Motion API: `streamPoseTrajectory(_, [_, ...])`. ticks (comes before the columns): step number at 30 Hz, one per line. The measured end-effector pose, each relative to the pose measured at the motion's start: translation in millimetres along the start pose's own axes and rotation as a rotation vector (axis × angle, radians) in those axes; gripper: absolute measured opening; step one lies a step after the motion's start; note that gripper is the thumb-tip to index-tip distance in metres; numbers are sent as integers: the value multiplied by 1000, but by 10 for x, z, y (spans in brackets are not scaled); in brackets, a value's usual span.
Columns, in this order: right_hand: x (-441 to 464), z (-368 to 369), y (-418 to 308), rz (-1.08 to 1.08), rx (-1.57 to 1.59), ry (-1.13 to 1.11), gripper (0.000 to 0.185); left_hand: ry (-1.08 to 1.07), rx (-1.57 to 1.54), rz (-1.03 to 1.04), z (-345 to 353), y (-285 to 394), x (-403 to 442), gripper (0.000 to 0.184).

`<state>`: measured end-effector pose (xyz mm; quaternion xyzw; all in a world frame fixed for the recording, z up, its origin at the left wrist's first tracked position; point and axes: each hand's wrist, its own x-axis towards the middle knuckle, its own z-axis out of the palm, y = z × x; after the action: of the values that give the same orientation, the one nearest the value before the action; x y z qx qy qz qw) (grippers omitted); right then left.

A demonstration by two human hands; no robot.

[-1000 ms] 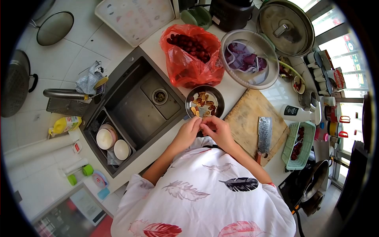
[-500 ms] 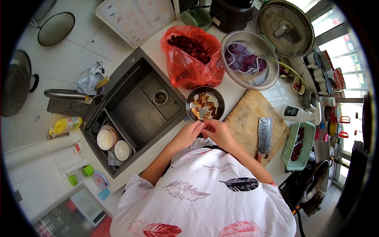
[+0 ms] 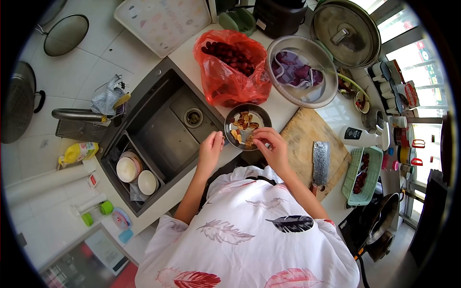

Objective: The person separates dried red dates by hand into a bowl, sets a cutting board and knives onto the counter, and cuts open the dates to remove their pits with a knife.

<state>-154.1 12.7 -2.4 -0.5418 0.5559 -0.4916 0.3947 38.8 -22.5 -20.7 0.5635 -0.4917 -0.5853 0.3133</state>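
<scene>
A round metal bowl holds several brown and yellowish pieces. My right hand is at the bowl's lower right rim, its thumb and fingertips pinched over a small pale piece that I cannot make out. My left hand is raised at the sink's front edge, left of the bowl and apart from it. Its fingers are curled together; whether a small thing sits between them is hidden. Behind the bowl stands a red plastic bag of dark red fruit.
A cleaver lies on a wooden board at the right. Beyond are a green basket, a white bottle and a clear basin with purple cloth. The sink at the left holds white bowls.
My hands were together in front of the bowl and have parted. The left moved left toward the sink, the right moved right and up to the bowl's rim.
</scene>
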Motion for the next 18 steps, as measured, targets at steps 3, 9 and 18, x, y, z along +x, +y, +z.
streamPoseTrajectory(3, [103,-88,-10,-113,-128,-99,13,202,394,188,-196,133,32,19])
streamPoseTrajectory(9, [180,-150,-74,46,-137,-144,11,313,580,366,-355,73,88,15])
streamPoseTrajectory(18, [29,-317,100,324,82,-33,19,214,436,288,-13,320,-2,14])
